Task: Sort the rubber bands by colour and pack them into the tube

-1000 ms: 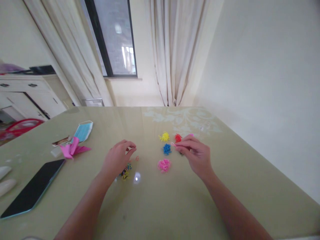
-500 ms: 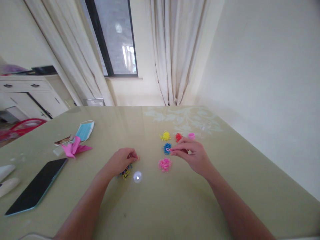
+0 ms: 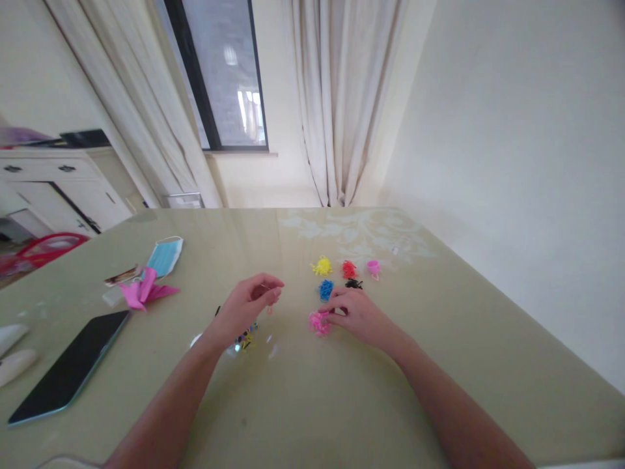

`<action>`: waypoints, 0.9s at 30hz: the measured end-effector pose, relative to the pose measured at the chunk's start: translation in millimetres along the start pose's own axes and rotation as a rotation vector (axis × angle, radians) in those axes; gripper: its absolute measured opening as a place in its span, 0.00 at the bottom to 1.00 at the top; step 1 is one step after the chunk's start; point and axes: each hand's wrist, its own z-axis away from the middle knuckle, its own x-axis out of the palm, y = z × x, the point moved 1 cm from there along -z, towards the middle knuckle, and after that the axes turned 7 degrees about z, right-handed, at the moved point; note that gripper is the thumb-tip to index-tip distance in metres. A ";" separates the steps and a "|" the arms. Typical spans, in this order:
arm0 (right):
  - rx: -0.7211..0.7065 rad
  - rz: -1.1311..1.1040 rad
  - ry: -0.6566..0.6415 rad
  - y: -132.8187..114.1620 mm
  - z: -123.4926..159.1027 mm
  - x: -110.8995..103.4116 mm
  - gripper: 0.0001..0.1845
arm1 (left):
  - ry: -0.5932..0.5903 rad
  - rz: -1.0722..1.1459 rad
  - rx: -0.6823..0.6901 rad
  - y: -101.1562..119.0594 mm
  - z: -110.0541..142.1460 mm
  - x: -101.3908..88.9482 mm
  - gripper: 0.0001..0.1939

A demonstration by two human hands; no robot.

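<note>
Your right hand point(image 3: 359, 314) is reaching in from the near side of the pale green, glossy table point(image 3: 293, 404), and its thumb and index fingertips are touching the pink pile of small, thin bands point(image 3: 318, 326). They are sitting narrowly apart; whether they are gripping a band, you cannot tell. Your left hand point(image 3: 244, 309) is hovering with its thumb and forefinger nearly together, and whether anything is between them is unclear. A small orange-pink loop point(image 3: 269, 310) is showing just below those fingertips, and a mixed pile of dark, blue and yellow pieces point(image 3: 247, 340) is lying partly hidden by that hand.

Toward the far edge from the pink pile, a blue pile point(image 3: 325, 290) and a black pile point(image 3: 354, 284) are lying side by side, with a yellow pile point(image 3: 322, 266) and a red pile point(image 3: 349, 269) beyond them. A small pink cup-shaped piece point(image 3: 374, 267) is resting beside the red pile, toward the right edge. Toward the left edge, a black-screened flat device point(image 3: 73, 365), a folded bright-pink piece point(image 3: 142, 290) and a blue-and-white face mask point(image 3: 165, 257) are lying.
</note>
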 end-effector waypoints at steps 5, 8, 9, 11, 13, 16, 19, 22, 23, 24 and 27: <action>-0.035 -0.142 0.259 -16.1 2.7 -2.1 0.11 | -0.047 0.284 -0.091 6.3 7.9 27.5 0.20; -0.067 -0.169 0.326 -25.0 4.5 0.9 0.12 | -0.082 0.337 -0.116 7.3 11.3 39.1 0.19; -0.077 -0.168 0.329 -27.1 5.1 1.7 0.11 | -0.091 0.343 -0.124 7.7 12.1 41.5 0.19; -0.097 -0.163 0.328 -29.6 6.1 2.6 0.09 | -0.109 0.344 -0.134 9.1 13.4 44.4 0.18; -0.109 -0.165 0.327 -30.2 6.7 2.7 0.08 | -0.124 0.336 -0.136 10.9 14.4 45.6 0.18; -0.125 -0.171 0.343 -29.8 7.0 2.3 0.06 | -0.138 0.324 -0.124 13.0 15.4 46.5 0.18; -0.122 -0.169 0.365 -30.8 6.8 1.9 0.05 | -0.154 0.310 -0.109 12.6 15.4 47.9 0.17; -0.104 -0.162 0.373 -32.5 6.3 0.4 0.05 | -0.171 0.283 -0.088 9.2 14.0 48.6 0.18; -0.097 -0.166 0.374 -32.5 6.1 -0.9 0.05 | -0.170 0.267 -0.079 7.5 13.2 48.1 0.18; -0.088 -0.173 0.380 -31.8 5.9 -2.9 0.06 | -0.164 0.238 -0.065 5.7 12.3 46.9 0.18; -0.044 -0.216 0.462 -24.3 5.8 -12.6 0.07 | -0.080 -0.006 -0.002 -1.1 9.8 39.0 0.17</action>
